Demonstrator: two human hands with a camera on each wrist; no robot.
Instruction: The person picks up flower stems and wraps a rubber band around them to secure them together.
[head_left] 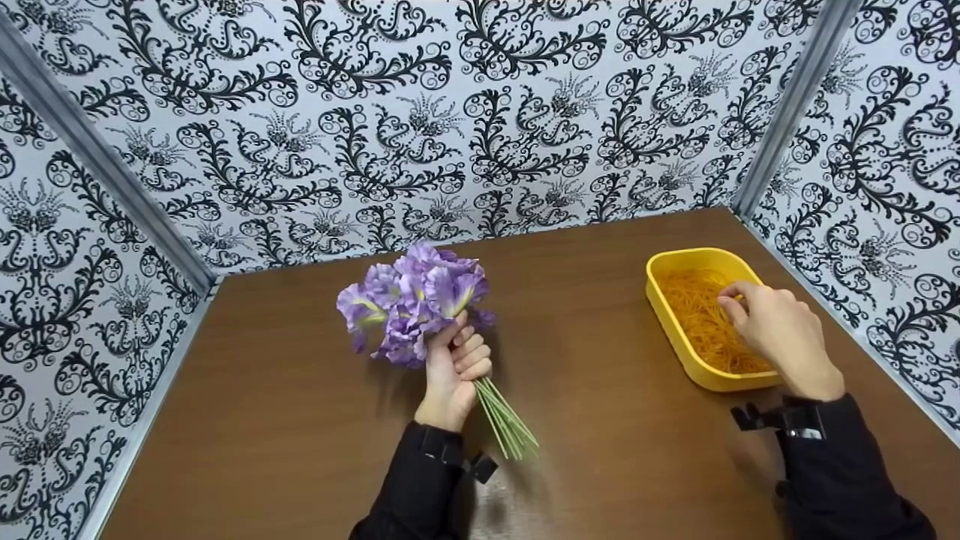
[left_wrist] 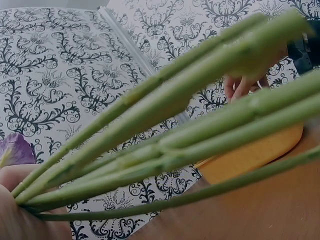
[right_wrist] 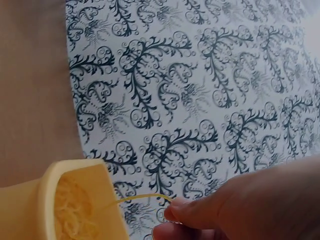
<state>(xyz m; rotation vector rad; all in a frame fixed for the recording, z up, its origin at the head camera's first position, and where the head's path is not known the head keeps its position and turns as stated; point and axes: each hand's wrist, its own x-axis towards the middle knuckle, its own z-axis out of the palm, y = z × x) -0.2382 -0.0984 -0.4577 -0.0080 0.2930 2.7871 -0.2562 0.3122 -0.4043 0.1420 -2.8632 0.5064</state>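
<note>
A bunch of purple fake flowers (head_left: 415,300) is held over the brown bench (head_left: 300,420) by the left hand (head_left: 452,371). The fingers are wrapped tight around the green stems (head_left: 506,416), just under the blooms, so the stems are likely kept together in one bundle. The bunch is tilted: the blooms are pointed up and away toward the back wall, and the stem ends are pointed down toward the person, a little to the right. The long line of the bunch is run that way too. The right hand (head_left: 780,330) is held over the yellow tray (head_left: 664,300) at the right side of the bench. One thin rubber band (right_wrist: 142,197) is pinched between its fingertips and lifted out of the pile of rubber bands (head_left: 701,319).
</note>
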